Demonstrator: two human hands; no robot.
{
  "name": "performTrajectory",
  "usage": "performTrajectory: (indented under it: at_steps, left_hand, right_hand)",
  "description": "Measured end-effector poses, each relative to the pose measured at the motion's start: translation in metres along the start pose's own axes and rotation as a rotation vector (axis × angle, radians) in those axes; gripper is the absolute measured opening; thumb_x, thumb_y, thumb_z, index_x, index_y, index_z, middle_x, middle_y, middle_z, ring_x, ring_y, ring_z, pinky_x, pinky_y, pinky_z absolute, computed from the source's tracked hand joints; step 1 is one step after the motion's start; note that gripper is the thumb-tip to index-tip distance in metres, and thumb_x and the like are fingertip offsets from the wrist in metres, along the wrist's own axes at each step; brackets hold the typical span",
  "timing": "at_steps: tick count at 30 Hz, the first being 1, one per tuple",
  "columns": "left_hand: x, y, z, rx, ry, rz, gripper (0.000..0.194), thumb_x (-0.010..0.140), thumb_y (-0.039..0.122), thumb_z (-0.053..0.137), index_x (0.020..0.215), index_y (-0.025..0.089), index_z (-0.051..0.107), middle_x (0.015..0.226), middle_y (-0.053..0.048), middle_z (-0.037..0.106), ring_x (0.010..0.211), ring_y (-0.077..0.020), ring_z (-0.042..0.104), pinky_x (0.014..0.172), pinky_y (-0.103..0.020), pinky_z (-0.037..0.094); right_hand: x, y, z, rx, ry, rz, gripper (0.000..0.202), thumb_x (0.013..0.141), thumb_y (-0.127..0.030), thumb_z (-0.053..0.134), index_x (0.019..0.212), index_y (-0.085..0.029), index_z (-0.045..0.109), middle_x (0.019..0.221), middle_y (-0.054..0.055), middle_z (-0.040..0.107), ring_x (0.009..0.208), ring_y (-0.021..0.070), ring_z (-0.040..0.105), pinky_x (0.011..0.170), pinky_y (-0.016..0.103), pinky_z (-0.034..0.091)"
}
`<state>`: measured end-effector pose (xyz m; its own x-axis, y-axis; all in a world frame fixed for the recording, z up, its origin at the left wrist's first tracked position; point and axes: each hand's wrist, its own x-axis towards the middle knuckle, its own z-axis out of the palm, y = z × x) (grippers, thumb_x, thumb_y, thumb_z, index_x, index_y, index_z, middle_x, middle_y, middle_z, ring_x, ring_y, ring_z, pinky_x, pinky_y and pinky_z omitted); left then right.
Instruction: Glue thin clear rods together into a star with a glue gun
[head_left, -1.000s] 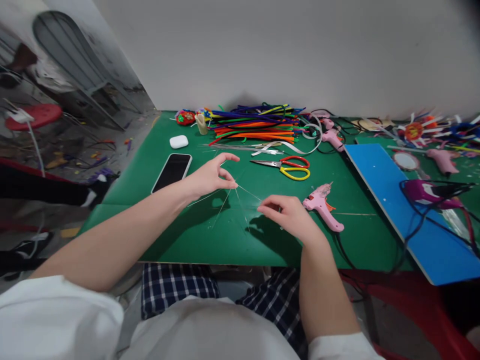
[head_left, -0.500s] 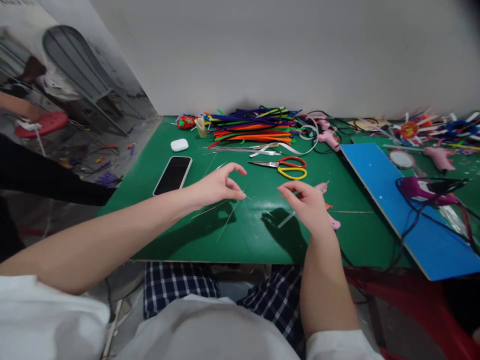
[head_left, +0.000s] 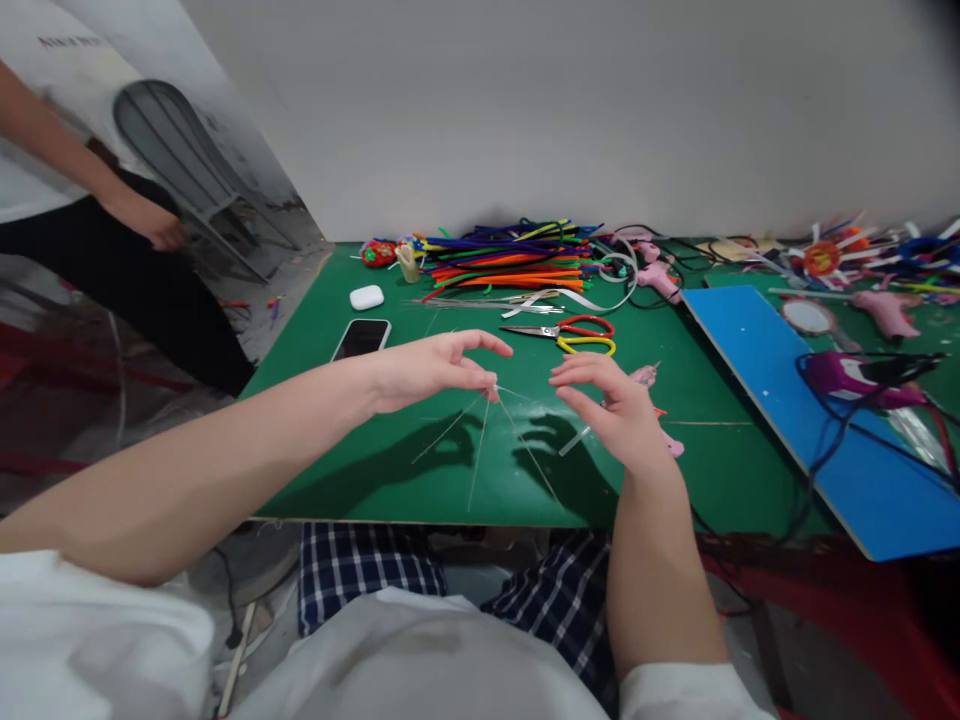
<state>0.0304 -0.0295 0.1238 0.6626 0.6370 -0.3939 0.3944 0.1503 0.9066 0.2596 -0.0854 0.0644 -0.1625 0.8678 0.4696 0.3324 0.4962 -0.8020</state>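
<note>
My left hand [head_left: 442, 370] pinches a bunch of thin wires [head_left: 482, 450] between thumb and fingers, at the point where they meet. From there the wires fan out, several of them reaching down and sideways over the green table. To the right, my right hand [head_left: 607, 400] hovers with fingers curled and slightly apart, holding nothing that I can see. Partly hidden behind it lies a pink glue gun [head_left: 671, 444], with a clear glue stick [head_left: 576, 440] on its left. Beyond both hands lie scissors [head_left: 586, 331] with one red and one yellow handle.
Pipe cleaners [head_left: 510, 260] are heaped along the wall, with loose wires [head_left: 465, 303] before them. A phone [head_left: 364, 337] and a white case [head_left: 367, 297] lie left. At right are a blue board [head_left: 810, 420], a purple tool [head_left: 847, 380] and cables. A person [head_left: 112, 250] stands at left.
The wire bunch has turned in my left hand, its strands now spreading more toward me and to the right. My right fingers have parted slightly. The person at left has come further into view.
</note>
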Motion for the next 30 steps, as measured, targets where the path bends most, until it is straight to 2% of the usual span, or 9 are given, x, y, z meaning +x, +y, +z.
performTrajectory:
  at_steps: [4,8,12,17,21,26,30]
  left_hand:
    - [-0.002,0.003,0.000,-0.012,-0.003,0.007,0.046,0.074,0.027,0.060,0.116,0.022,0.043,0.077,0.000,0.064,0.081,-0.0136,0.059,0.085,-0.032,0.037]
    - [-0.003,0.007,0.003,-0.042,0.024,0.017,0.044,0.072,0.026,0.062,0.114,0.022,0.046,0.073,0.001,0.064,0.077,-0.0129,0.059,0.083,-0.031,0.038]
    - [-0.002,0.006,0.008,-0.138,0.033,0.007,0.040,0.071,0.025,0.064,0.108,0.022,0.049,0.070,0.002,0.063,0.075,-0.0126,0.059,0.078,-0.030,0.041]
    - [-0.001,0.002,0.012,-0.284,0.031,-0.004,0.034,0.071,0.026,0.065,0.102,0.020,0.051,0.069,0.002,0.062,0.072,-0.0106,0.059,0.078,-0.029,0.042]
    - [-0.001,0.003,0.013,-0.348,-0.029,-0.010,0.033,0.073,0.025,0.064,0.103,0.020,0.051,0.069,0.002,0.062,0.072,-0.0093,0.058,0.080,-0.029,0.042]
    - [-0.001,0.003,0.017,-0.418,-0.116,-0.039,0.039,0.070,0.023,0.067,0.106,0.020,0.051,0.073,0.002,0.060,0.073,-0.0104,0.058,0.079,-0.029,0.043]
    - [0.000,-0.002,0.020,-0.437,-0.125,-0.025,0.042,0.068,0.023,0.069,0.106,0.020,0.050,0.073,0.001,0.061,0.073,-0.0120,0.059,0.078,-0.031,0.044]
  right_hand:
    - [-0.002,0.006,-0.007,0.130,0.095,0.029,0.009,0.077,-0.020,0.058,0.082,-0.025,0.064,0.088,0.000,0.063,0.097,0.0177,0.055,0.091,0.040,0.041]
    - [-0.002,0.009,-0.010,0.152,0.167,0.077,0.011,0.077,-0.020,0.057,0.084,-0.025,0.064,0.087,0.000,0.063,0.095,0.0180,0.056,0.089,0.040,0.041]
    - [-0.002,0.002,-0.007,0.093,0.148,0.052,0.011,0.075,-0.022,0.060,0.083,-0.027,0.065,0.092,0.001,0.062,0.098,0.0191,0.055,0.090,0.042,0.041]
    - [0.002,0.001,-0.003,-0.025,0.079,-0.001,0.021,0.071,-0.024,0.065,0.090,-0.031,0.065,0.103,0.000,0.059,0.104,0.0197,0.051,0.093,0.043,0.038]
    - [0.002,0.002,0.001,0.026,0.083,-0.051,0.024,0.068,-0.025,0.068,0.091,-0.033,0.064,0.102,-0.001,0.059,0.102,0.0194,0.052,0.092,0.043,0.040]
    - [0.001,-0.012,0.015,-0.009,0.018,-0.186,0.024,0.070,-0.023,0.067,0.091,-0.034,0.065,0.096,-0.001,0.060,0.104,0.0194,0.050,0.091,0.041,0.041]
    - [0.001,-0.024,0.023,-0.059,0.069,-0.219,0.025,0.071,-0.023,0.066,0.093,-0.034,0.065,0.093,0.000,0.061,0.099,0.0196,0.052,0.088,0.041,0.044]
